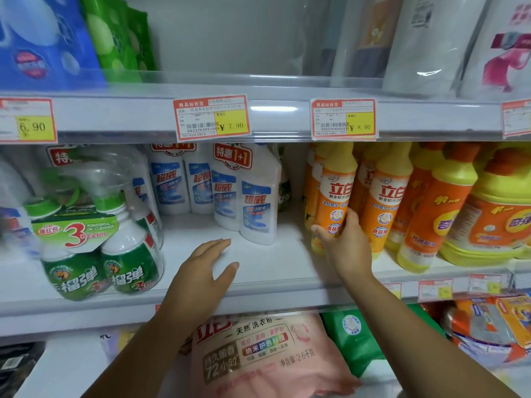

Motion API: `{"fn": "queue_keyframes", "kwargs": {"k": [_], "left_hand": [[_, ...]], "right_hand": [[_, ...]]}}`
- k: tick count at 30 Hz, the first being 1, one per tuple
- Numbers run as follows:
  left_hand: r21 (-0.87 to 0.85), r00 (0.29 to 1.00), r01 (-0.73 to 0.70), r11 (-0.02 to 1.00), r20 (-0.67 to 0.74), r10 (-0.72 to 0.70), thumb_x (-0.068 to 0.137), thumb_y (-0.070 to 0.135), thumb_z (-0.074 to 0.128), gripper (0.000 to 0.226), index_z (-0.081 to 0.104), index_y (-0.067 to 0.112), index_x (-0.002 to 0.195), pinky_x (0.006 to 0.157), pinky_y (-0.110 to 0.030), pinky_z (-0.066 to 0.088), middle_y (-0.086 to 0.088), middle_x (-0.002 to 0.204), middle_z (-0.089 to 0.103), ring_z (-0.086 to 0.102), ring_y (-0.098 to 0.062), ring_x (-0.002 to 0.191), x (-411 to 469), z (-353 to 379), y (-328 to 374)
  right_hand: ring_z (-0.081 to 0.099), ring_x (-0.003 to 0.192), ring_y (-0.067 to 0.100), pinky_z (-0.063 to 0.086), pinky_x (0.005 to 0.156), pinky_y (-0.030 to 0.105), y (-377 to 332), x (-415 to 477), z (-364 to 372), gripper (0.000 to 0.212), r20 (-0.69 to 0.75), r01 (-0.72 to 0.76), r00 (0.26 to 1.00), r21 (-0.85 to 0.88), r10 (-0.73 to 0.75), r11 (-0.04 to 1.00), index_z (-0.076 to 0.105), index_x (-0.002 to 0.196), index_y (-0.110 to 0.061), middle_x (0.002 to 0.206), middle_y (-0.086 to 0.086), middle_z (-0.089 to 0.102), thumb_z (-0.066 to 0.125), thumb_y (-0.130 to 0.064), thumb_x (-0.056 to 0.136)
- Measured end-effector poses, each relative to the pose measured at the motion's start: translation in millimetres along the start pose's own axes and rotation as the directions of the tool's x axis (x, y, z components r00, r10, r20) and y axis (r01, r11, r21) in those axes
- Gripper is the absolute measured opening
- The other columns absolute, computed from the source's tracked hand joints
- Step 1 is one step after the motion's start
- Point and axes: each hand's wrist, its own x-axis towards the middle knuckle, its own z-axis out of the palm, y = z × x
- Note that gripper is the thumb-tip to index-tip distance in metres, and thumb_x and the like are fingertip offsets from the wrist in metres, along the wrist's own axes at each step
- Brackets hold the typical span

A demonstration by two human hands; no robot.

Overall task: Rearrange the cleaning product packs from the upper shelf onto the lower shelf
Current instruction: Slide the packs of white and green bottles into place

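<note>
My right hand [343,242] grips the lower part of an orange and yellow detergent bottle [334,193] at the left end of its row on the middle shelf. Palm down and fingers apart, my left hand [211,264] hovers over the bare white shelf board [258,265] and holds nothing. A white twin pack of cleaner bottles [247,193] with a red 1+1 label stands just beyond my left hand. A green and white spray bottle twin pack [100,242] stands at the left. On the shelf below lies a pink washing powder bag [258,357].
The top shelf holds blue [43,38] and green packs [120,35] at the left and white bags [459,38] at the right, with a gap between. More orange bottles [425,202] fill the right. A green pack [356,337] and orange packs [488,326] lie below.
</note>
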Motion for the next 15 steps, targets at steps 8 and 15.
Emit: {"fn": "queue_keyframes", "kwargs": {"k": [8,15], "left_hand": [[0.008,1.000,0.009,1.000,0.004,-0.009,0.089,0.036,0.056,0.049,0.045,0.029,0.137,0.105,-0.035,0.039,0.011,0.139,0.046,0.047,-0.006,0.120,2.4,0.5,-1.2],[0.010,1.000,0.013,1.000,0.003,-0.013,0.089,0.037,0.056,0.050,0.044,0.030,0.137,0.105,-0.035,0.039,0.011,0.140,0.045,0.046,-0.006,0.122,1.1,-2.3,-1.0]], "right_hand": [[0.049,0.120,0.026,0.046,0.097,0.043,-1.8,-16.1,4.7,0.079,-0.108,0.048,0.993,-0.016,-0.049,0.999,0.037,0.140,-0.016,0.130,0.009,0.049,0.077,-0.038,0.075],[0.046,0.118,0.028,0.046,0.096,0.045,-11.9,-29.5,1.3,0.068,-0.292,0.197,0.935,-0.044,-0.201,0.979,0.041,0.134,-0.009,0.124,0.012,0.047,0.076,-0.026,0.078]]}}
